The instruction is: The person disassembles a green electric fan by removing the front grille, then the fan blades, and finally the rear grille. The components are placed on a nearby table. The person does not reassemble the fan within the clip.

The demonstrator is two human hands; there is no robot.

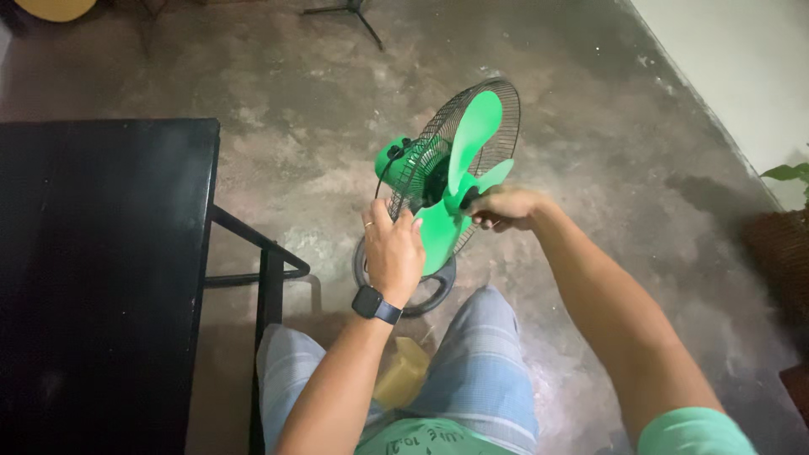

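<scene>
Far left: a black flat-topped table [101, 278] with a dark metal frame fills that side of the view, standing on the mottled grey concrete floor [295, 101].

Centre: your left hand [393, 251], wearing a black wrist watch [376, 304], is clenched around the lower rim of the round black wire rear grille [421, 156], fingers curled over the wire. The green plastic pedestal fan [438, 173] stands directly ahead of your knees, tilted, its front uncovered so the green three-bladed propeller [468, 164] is bare. Its round black base [425, 295] rests on the floor just below your left hand.

Right of centre: your right hand [506, 208] is closed on the hub at the middle of the propeller, touching the blades.

Between your legs lies a yellow object [403, 371], kind unclear.

Far right: a potted plant [784, 227] by the pale wall [742, 59].
</scene>
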